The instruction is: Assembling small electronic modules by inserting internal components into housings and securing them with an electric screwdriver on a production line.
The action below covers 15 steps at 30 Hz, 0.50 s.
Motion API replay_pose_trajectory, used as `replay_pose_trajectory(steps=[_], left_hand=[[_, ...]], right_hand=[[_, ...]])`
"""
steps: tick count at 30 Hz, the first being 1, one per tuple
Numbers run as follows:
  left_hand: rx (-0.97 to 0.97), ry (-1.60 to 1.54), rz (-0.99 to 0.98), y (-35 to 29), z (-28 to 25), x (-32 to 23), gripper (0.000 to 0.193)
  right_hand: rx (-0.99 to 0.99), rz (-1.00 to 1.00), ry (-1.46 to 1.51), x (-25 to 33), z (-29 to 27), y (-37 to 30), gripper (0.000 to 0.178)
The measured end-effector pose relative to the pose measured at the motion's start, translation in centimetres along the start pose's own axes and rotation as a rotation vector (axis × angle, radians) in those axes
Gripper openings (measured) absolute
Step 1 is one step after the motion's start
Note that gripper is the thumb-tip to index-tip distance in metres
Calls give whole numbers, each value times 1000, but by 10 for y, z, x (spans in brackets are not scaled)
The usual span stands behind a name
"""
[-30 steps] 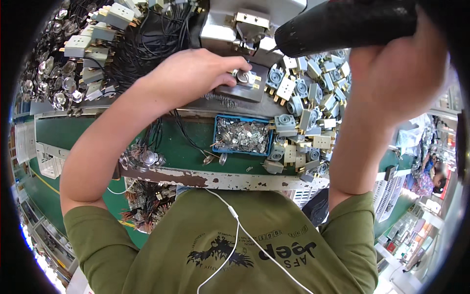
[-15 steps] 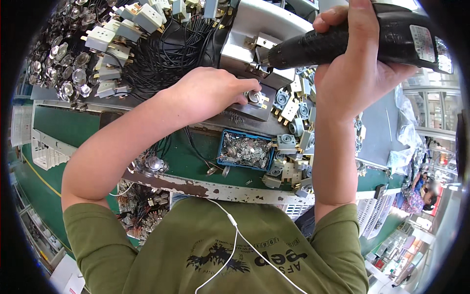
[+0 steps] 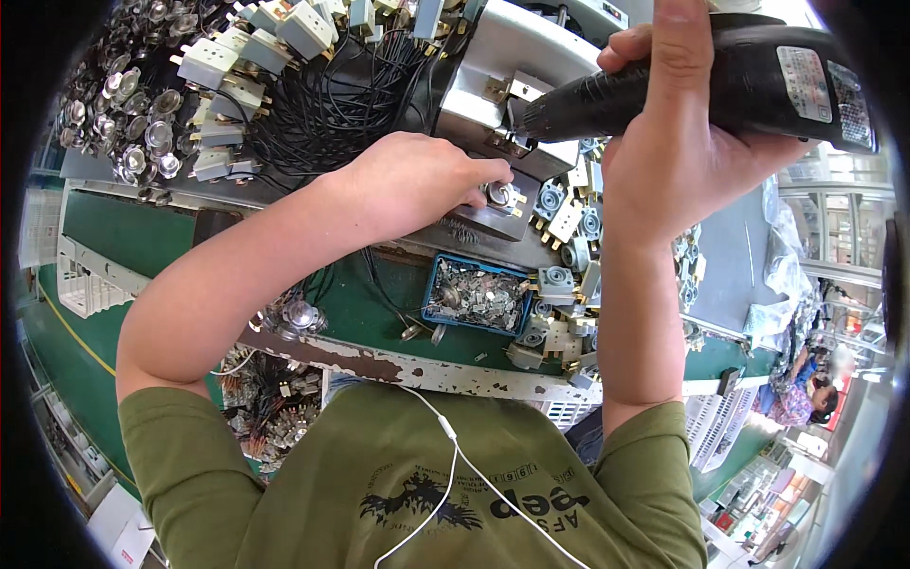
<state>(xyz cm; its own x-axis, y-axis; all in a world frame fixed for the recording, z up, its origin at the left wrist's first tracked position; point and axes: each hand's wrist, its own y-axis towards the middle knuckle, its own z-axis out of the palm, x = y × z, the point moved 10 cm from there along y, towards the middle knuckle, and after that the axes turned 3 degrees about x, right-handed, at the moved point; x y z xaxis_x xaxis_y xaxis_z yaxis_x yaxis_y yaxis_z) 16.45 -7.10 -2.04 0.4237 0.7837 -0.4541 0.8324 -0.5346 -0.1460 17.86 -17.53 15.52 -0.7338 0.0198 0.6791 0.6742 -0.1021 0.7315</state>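
My right hand (image 3: 664,166) is wrapped round a black electric screwdriver (image 3: 744,81), held nearly level. The screwdriver's tip points left at a small white part with brass terminals (image 3: 524,87) on a shiny bent-metal fixture (image 3: 502,43). Whether the tip touches it I cannot tell. Lower down, my left hand (image 3: 408,185) is closed, thumb and forefinger pinching a small round metal-capped part (image 3: 498,194) with brass terminals. That part sits on a metal block (image 3: 512,223) in front of the fixture; the fingers hide some of it.
Black cables (image 3: 332,104) with white-and-grey terminal housings (image 3: 207,63) lie at the back left, beside round metal caps (image 3: 137,128). A blue tray (image 3: 431,294) holds small metal pieces. Several grey-and-white housings (image 3: 556,280) lie right of it. Another person (image 3: 796,394) is far right.
The whole view has shifted slightly. Both hands keep their grips, and the screwdriver still points at the fixture; its rear end sits a little lower in the picture.
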Motion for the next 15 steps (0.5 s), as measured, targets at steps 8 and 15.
replay_pose_trajectory(steps=[8,15], left_hand=[[-29,26,1,-3,0,1,35],[-27,-14,10,-6,-2,-1,38]], right_hand=[[120,7,-29,0,10,4,24],[99,1,208,-7,10,13,26]])
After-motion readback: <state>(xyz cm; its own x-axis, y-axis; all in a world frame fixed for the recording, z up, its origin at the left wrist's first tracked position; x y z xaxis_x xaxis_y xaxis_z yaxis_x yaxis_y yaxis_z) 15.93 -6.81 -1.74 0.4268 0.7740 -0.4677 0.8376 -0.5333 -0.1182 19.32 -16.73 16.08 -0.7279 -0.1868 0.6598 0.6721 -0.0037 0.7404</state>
